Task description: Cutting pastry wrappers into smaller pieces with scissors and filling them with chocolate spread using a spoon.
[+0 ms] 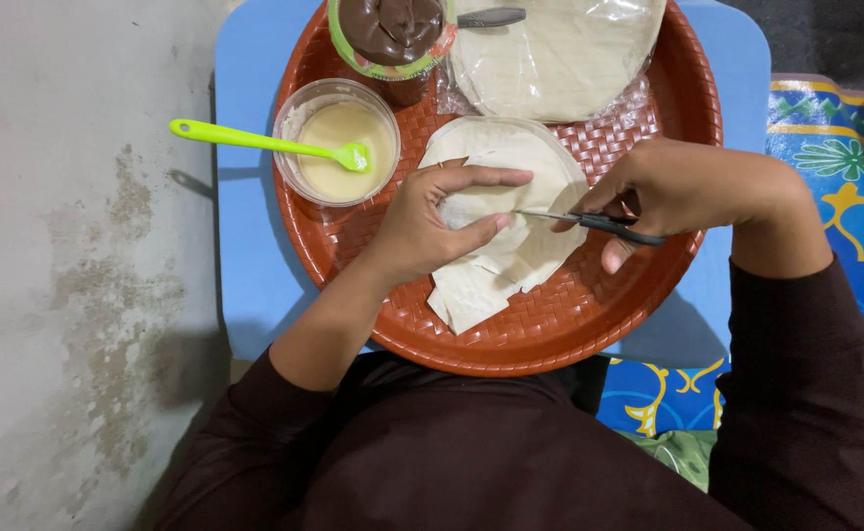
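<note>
From the head camera, looking straight down: the left hand (432, 221) is partly open, its forefinger stretched out flat and thumb pressed below, pinching and steadying a thin round white pastry sheet (510, 187) on top of a small stack. Cut pieces of sheet (476, 290) lie at the near edge of that stack. The right hand (683, 192) is closed around the handles of a pair of scissors (594, 222); the blades point left and meet the sheet just beside the left thumb. How far the blades are apart is hard to tell.

All of this sits in a round, woven reddish-brown tray (560, 329) on a blue counter (250, 256). At the tray's left, a clear bowl of pale yellow batter (338, 147) holds a green spatula (255, 141), whose handle sticks out left over the counter. At the far side stand a tub of chocolate spread (392, 34) with a grey handle (491, 17) beside it, and a plastic bag of more sheets (560, 54); both are cut off by the picture's top edge. The scissor handles are mostly hidden inside the right hand.
</note>
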